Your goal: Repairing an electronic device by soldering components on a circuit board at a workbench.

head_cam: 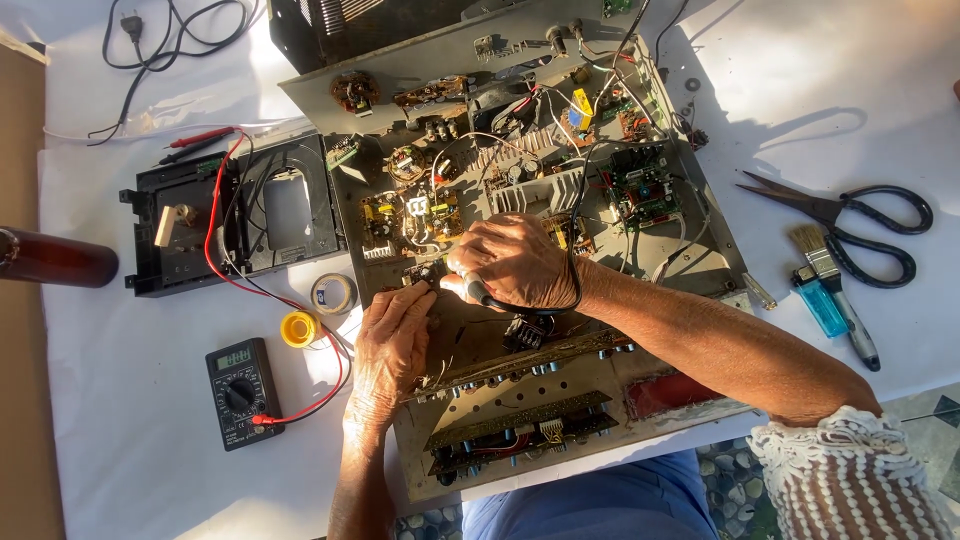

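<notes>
Seemingly mid-solder: the left hand, just left of the open chassis, pinches a small dark part at its near-left boards. The right hand is clamped around a corded iron; touching one joint cleanly demands steadiness. Crowded boards, tangled wires.

The left hand and forearm are bare, with no ring, watch or glove visible, and the forearm runs out of the lower edge of view uncovered. The right hand is likewise bare; its forearm is uncovered up to a white sleeve of open knitted lace with a scalloped cuff. Blue fabric, smooth and plain, covers the lap at bottom centre.
</notes>
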